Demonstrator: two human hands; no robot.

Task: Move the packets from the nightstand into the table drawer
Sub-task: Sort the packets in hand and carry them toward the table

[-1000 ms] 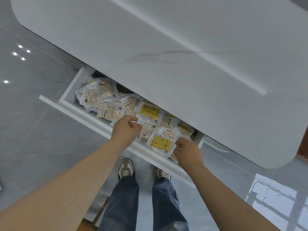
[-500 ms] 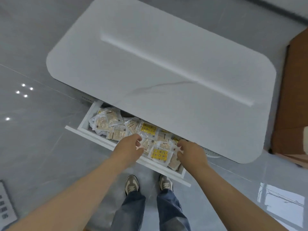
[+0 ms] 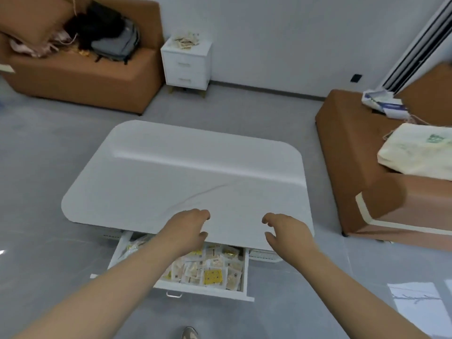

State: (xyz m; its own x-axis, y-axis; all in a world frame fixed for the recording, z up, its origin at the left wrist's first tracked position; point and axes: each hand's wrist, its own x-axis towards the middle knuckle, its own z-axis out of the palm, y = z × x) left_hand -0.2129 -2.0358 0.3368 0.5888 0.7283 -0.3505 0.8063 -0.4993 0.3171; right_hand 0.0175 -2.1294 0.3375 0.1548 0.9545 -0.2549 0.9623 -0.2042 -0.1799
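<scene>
left grip (image 3: 188,226) and right grip (image 3: 286,231) are loose and empty; packets (image 3: 187,40) on the nightstand (image 3: 186,67), upper centre, are best gathered stacked.

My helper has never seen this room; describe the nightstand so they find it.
At the far wall, right of the sofa with the backpack, stands the nightstand. It is the only small white cabinet, with packets piled on top.
</scene>
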